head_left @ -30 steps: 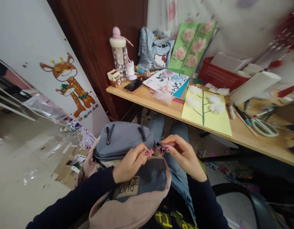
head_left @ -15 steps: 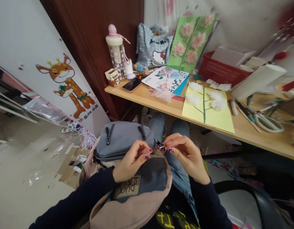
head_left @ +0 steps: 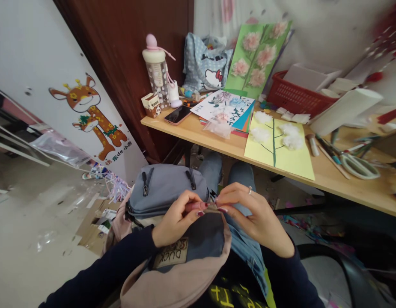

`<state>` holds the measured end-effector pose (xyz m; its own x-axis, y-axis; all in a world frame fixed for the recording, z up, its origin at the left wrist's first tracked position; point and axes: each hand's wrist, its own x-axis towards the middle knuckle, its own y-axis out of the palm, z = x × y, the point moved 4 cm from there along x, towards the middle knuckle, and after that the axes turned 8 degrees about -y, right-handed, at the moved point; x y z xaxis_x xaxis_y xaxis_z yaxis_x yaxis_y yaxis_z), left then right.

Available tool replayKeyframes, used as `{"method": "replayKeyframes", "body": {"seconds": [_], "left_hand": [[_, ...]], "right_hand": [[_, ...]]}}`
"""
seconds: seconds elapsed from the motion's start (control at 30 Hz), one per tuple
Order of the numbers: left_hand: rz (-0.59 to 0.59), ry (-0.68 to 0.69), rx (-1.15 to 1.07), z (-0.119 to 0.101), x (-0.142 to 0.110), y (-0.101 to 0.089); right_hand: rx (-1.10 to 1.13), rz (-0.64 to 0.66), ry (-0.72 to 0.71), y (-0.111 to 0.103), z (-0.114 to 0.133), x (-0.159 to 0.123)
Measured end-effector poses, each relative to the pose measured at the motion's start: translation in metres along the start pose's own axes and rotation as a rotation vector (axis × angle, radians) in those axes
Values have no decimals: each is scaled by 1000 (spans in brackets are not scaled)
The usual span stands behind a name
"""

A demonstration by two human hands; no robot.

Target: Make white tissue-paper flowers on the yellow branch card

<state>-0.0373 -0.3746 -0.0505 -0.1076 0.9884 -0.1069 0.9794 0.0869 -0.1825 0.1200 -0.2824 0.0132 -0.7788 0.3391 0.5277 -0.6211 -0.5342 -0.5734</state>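
My left hand (head_left: 180,214) is closed around a small pink lip gloss tube (head_left: 194,206), its mouth facing right. The fingertips of my right hand (head_left: 249,209) pinch the cap end of the thin lip gloss wand (head_left: 212,204); the fingers mostly hide that cap. The wand's reddish tip is at the mouth of the tube, and I cannot tell how far it is inside. Both hands are above a grey and pink backpack (head_left: 198,239) lying on my lap.
Ahead is a wooden desk (head_left: 226,147) with a phone (head_left: 177,114), a water bottle (head_left: 157,77), a yellow sheet with white tufts (head_left: 290,164), scissors (head_left: 361,167) and a red basket (head_left: 287,92). A chair armrest (head_left: 332,256) is at the right; scraps litter the floor.
My right hand has turned and moved slightly left, bringing the wand from just apart from the tube to its mouth. My left hand stays almost in place.
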Motion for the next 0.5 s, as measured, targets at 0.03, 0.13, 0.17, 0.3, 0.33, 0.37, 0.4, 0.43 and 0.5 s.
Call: {"method": "replayKeyframes", "body": {"seconds": [0.03,0.13,0.17,0.3,0.33,0.37,0.4,0.43,0.5], "left_hand": [[3,4,23,0,0,0],[7,5,52,0,-1,3],[-3,5,61,1,-1,3],[-28,41,160,6,-2,8],[-21,45,182,7,-3,10],[-18,42,194,9,-3,11],[-22,33,200,10,-3,11],[-30,21,199,11,-4,12],[-45,4,190,12,-4,11]], "right_hand": [[-47,59,-24,1,4,4],[-152,174,-36,12,12,10],[-160,184,-4,18,12,10],[-168,179,297,34,-5,-2],[-176,164,355,33,-8,-6],[-168,145,389,31,-9,-10],[-140,127,395,27,-8,-13],[-99,114,375,24,-5,-15],[-20,101,304,18,1,-18]]}}
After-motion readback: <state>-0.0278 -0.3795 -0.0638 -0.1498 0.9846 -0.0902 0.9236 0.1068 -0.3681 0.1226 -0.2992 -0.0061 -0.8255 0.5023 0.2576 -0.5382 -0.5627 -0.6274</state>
